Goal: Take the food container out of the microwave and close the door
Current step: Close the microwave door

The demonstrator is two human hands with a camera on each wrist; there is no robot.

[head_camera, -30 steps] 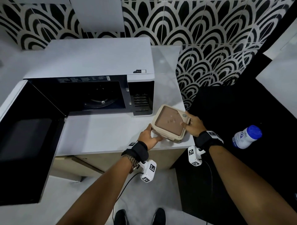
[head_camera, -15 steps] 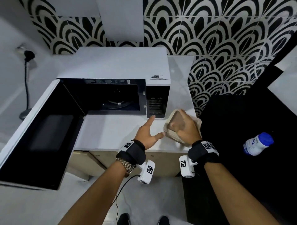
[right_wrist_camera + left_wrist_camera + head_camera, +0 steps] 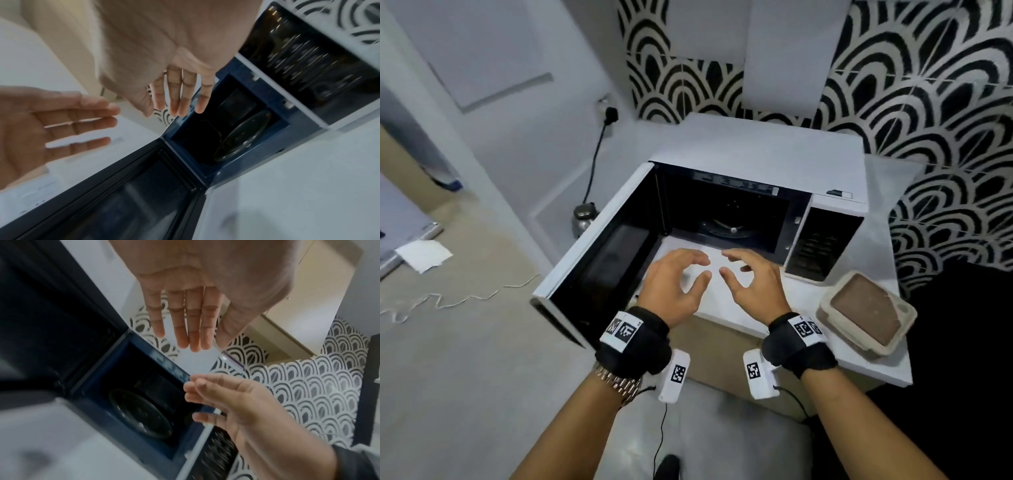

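Note:
The beige food container (image 3: 866, 311) with its brown lid sits on the white counter (image 3: 726, 301), right of the microwave (image 3: 760, 164). The microwave door (image 3: 599, 260) hangs wide open to the left, and the cavity shows only the glass turntable (image 3: 726, 226) (image 3: 141, 413) (image 3: 240, 138). Both hands hover over the counter in front of the opening, empty, palms facing each other. My left hand (image 3: 678, 277) (image 3: 180, 318) has relaxed, spread fingers close beside the door's inner face. My right hand (image 3: 750, 277) (image 3: 180, 91) is also relaxed, well left of the container.
Black-and-white patterned tiles (image 3: 928, 113) cover the wall behind. A black cable (image 3: 594, 161) runs from a wall socket to a dark object on the floor, left of the door. Paper (image 3: 422, 255) and a white cord (image 3: 448, 301) lie on the floor.
My right hand let go of the container, which now rests on the counter. Both hands moved left, in front of the microwave opening. The head view swung left.

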